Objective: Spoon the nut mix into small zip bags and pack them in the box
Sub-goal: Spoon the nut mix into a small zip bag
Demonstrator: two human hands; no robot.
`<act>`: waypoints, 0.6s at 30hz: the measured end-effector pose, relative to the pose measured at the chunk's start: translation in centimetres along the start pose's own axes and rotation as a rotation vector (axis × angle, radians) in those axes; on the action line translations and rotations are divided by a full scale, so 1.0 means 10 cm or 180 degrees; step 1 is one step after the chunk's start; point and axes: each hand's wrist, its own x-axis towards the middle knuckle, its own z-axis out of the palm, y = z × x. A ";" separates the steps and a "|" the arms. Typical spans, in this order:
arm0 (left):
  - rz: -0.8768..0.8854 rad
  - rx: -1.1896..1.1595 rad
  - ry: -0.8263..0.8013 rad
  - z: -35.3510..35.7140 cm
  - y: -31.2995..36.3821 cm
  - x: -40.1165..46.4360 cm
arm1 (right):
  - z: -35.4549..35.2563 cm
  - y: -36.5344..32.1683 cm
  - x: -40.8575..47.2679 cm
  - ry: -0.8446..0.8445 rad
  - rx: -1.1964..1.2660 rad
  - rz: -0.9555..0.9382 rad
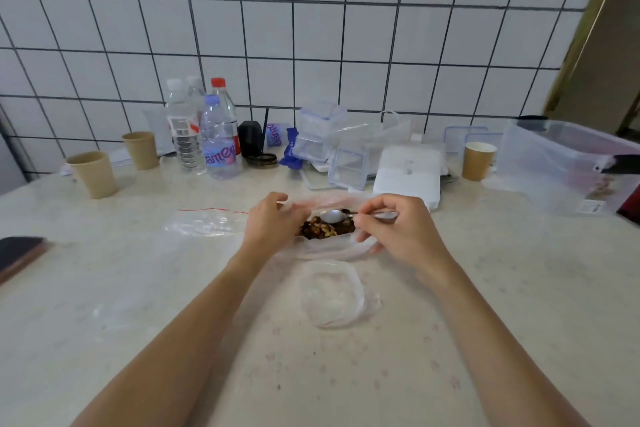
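The nut mix is seen inside an open plastic bag at the middle of the desk. A metal spoon is pinched above it by the right hand; the bag's mouth is gripped by the left hand. A small zip bag lies just left, and a clear storage box stands far right.

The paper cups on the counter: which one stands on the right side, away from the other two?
The darker brown cup beside the big clear box. The two paler cups stand left of the bottles.
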 end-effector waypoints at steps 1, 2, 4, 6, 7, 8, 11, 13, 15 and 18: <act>0.0024 0.0021 0.0043 0.03 -0.02 0.01 | 0.00 -0.01 0.00 -0.0032 0.0113 -0.0022; 0.0119 0.0011 0.0119 0.05 -0.03 0.01 | 0.00 -0.02 -0.01 -0.0026 0.0254 -0.0025; 0.0337 -0.0168 0.0260 0.08 -0.03 -0.02 | -0.01 -0.02 0.00 0.0111 0.0516 -0.0014; 0.0530 -0.0280 0.0370 0.08 0.01 -0.07 | -0.03 -0.02 0.01 0.0326 0.0539 -0.0045; 0.0620 -0.0319 0.0414 0.08 0.04 -0.10 | -0.04 -0.02 0.01 0.0418 0.0453 -0.0079; 0.0678 -0.0370 0.0463 0.07 0.08 -0.13 | -0.05 -0.02 0.01 0.0485 0.0347 -0.0115; 0.0809 -0.0562 0.0548 0.07 0.13 -0.19 | -0.07 0.01 -0.02 0.0627 -0.0036 -0.0189; 0.0884 -0.0655 0.0505 0.08 0.16 -0.23 | -0.08 0.03 -0.02 0.0636 -0.0376 -0.0171; 0.0949 -0.0759 0.0468 0.08 0.18 -0.25 | -0.07 0.05 -0.02 0.0576 -0.0463 -0.0146; 0.1011 -0.0721 0.0456 0.08 0.21 -0.25 | -0.04 0.05 -0.01 0.0456 -0.0450 -0.0137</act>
